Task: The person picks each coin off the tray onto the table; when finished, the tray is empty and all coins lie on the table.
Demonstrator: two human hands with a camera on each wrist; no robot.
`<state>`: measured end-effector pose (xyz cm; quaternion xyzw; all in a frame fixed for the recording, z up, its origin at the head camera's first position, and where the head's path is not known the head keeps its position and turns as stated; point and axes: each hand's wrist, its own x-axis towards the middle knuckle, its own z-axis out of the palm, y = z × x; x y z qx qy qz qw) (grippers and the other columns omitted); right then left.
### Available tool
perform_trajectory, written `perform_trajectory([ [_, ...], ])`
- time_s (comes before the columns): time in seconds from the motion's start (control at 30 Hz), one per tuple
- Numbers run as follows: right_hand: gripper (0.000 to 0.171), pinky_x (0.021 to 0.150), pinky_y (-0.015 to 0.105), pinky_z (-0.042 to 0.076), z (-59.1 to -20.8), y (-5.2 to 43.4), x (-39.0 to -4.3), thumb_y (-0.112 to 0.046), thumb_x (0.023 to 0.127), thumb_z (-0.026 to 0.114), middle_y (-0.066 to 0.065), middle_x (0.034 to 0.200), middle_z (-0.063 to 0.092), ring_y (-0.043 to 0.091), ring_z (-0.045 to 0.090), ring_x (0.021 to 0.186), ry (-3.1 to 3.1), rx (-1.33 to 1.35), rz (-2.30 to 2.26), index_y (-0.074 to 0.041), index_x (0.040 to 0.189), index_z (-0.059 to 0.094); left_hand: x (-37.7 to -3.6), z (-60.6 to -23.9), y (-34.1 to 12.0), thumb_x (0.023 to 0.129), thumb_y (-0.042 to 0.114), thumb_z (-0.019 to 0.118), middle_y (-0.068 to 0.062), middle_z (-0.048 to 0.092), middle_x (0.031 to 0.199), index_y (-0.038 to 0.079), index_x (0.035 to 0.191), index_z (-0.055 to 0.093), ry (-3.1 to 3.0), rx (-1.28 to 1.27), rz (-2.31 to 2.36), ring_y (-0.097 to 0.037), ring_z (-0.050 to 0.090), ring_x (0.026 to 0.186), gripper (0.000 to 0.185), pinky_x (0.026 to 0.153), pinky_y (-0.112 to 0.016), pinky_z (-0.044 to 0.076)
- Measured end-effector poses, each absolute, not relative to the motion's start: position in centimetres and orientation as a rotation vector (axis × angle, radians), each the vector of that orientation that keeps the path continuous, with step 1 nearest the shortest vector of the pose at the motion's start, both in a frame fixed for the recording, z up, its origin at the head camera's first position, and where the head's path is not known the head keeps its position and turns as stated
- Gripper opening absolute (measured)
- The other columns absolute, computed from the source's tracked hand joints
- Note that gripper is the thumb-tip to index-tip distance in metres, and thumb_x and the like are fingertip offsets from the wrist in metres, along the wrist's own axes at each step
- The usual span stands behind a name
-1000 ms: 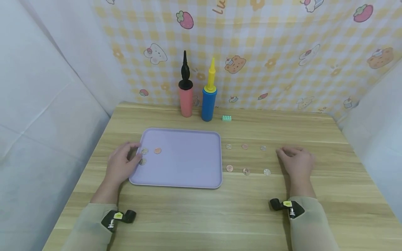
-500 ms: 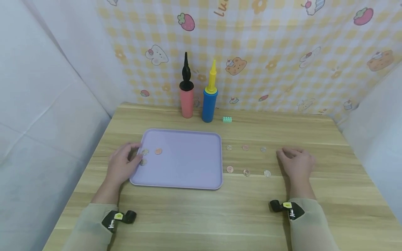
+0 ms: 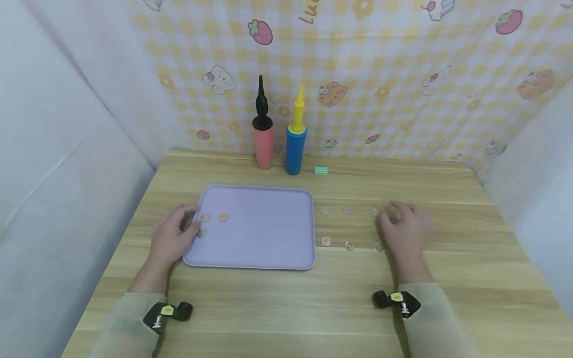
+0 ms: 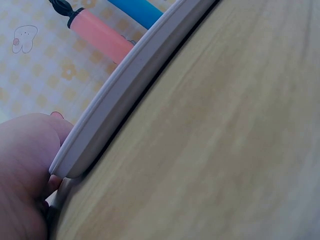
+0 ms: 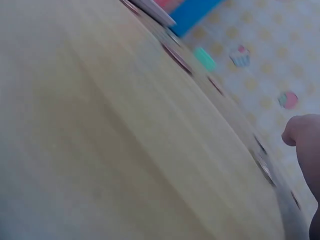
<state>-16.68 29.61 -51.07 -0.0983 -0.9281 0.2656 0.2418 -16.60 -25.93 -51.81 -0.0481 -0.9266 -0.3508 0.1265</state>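
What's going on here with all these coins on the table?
A person sits at a wooden table. The left hand rests at the left edge of a lilac tray, which holds three coins. The right hand hovers over two rows of coins on the table, to the right of the tray, by their right end. It holds nothing that shows.

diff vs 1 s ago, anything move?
The right hand slid left across the table to the right-hand coins, now partly covering the near-row one; it holds nothing visible. The left hand stayed at the purple tray edge. The three coins on the tray and both pumps are unchanged.
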Motion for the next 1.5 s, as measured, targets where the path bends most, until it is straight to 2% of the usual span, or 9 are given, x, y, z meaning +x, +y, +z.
perform_trajectory([
  [0.13, 0.041, 0.097, 0.064, 0.039, -51.4, 26.5, -17.2, -0.014, 0.089, 0.08, 0.03, 0.116, 0.065, 0.052, 0.055, 0.108, -2.386, -0.006, 0.674, 0.003, 0.126, 0.073, -16.6, -51.9, -26.1, 0.099, 0.011, 0.069, -0.021, 0.069, 0.133, 0.003, 0.131, 0.069, -2.694, -0.143, -1.018, -0.045, 0.06, 0.126, 0.034, 0.106, -0.065, 0.043],
  [0.27, 0.045, 0.089, 0.061, 0.044, -51.8, 23.5, -17.6, -0.017, 0.085, 0.081, 0.027, 0.109, 0.068, 0.049, 0.058, 0.098, -2.3, 0.158, 0.613, 0.002, 0.124, 0.073, -16.7, -51.8, -26.2, 0.099, 0.011, 0.069, -0.02, 0.07, 0.129, 0.003, 0.131, 0.07, -2.685, -0.15, -1.018, -0.044, 0.062, 0.121, 0.033, 0.103, -0.063, 0.043],
  [0.47, 0.043, 0.09, 0.058, 0.046, -52.3, 18.7, -17.5, -0.022, 0.083, 0.08, 0.022, 0.11, 0.07, 0.044, 0.06, 0.102, -2.309, 0.318, 0.684, -0.002, 0.12, 0.076, -16.5, -51.8, -26.2, 0.097, 0.009, 0.07, -0.021, 0.07, 0.128, 0.002, 0.13, 0.07, -2.671, -0.171, -1.012, -0.044, 0.062, 0.119, 0.033, 0.102, -0.063, 0.043],
  [0.77, 0.04, 0.093, 0.054, 0.05, -51.7, 11.8, -17.2, -0.024, 0.084, 0.082, 0.017, 0.114, 0.07, 0.039, 0.062, 0.106, -2.328, 0.56, 0.622, -0.006, 0.119, 0.078, -16.4, -51.8, -26.4, 0.098, 0.011, 0.069, -0.021, 0.069, 0.134, 0.003, 0.131, 0.069, -2.688, -0.145, -1.019, -0.047, 0.058, 0.129, 0.033, 0.109, -0.068, 0.038],
  [1.0, 0.036, 0.089, 0.049, 0.055, -51.2, 8.0, -16.8, -0.028, 0.089, 0.077, 0.012, 0.113, 0.07, 0.033, 0.064, 0.106, -2.347, 0.717, 0.531, -0.011, 0.12, 0.079, -16.6, -52.0, -26.3, 0.102, 0.015, 0.066, -0.02, 0.071, 0.125, 0.003, 0.129, 0.071, -2.657, -0.155, -1.046, -0.04, 0.063, 0.111, 0.03, 0.098, -0.06, 0.042],
  [1.13, 0.035, 0.09, 0.048, 0.055, -51.1, 6.3, -16.8, -0.027, 0.09, 0.076, 0.01, 0.114, 0.07, 0.032, 0.064, 0.106, -2.376, 0.753, 0.536, -0.011, 0.121, 0.079, -16.6, -51.9, -26.2, 0.102, 0.015, 0.066, -0.02, 0.071, 0.129, 0.004, 0.13, 0.071, -2.658, -0.136, -1.058, -0.042, 0.063, 0.118, 0.03, 0.103, -0.064, 0.041],
  [1.3, 0.034, 0.091, 0.047, 0.055, -51.2, 4.5, -16.8, -0.025, 0.09, 0.077, 0.009, 0.114, 0.069, 0.031, 0.063, 0.108, -2.423, 0.761, 0.554, -0.011, 0.121, 0.079, -16.6, -51.9, -26.1, 0.101, 0.014, 0.067, -0.02, 0.071, 0.128, 0.005, 0.129, 0.072, -2.661, -0.102, -1.08, -0.042, 0.063, 0.116, 0.03, 0.101, -0.062, 0.042],
  [1.5, 0.037, 0.093, 0.047, 0.055, -51.4, 2.1, -16.3, -0.03, 0.092, 0.077, 0.01, 0.118, 0.068, 0.03, 0.062, 0.112, -2.541, 0.819, 0.518, -0.014, 0.125, 0.078, -16.6, -51.9, -26.0, 0.1, 0.013, 0.067, -0.022, 0.07, 0.133, 0.004, 0.13, 0.072, -2.656, -0.087, -1.091, -0.046, 0.06, 0.128, 0.032, 0.111, -0.065, 0.038],
])
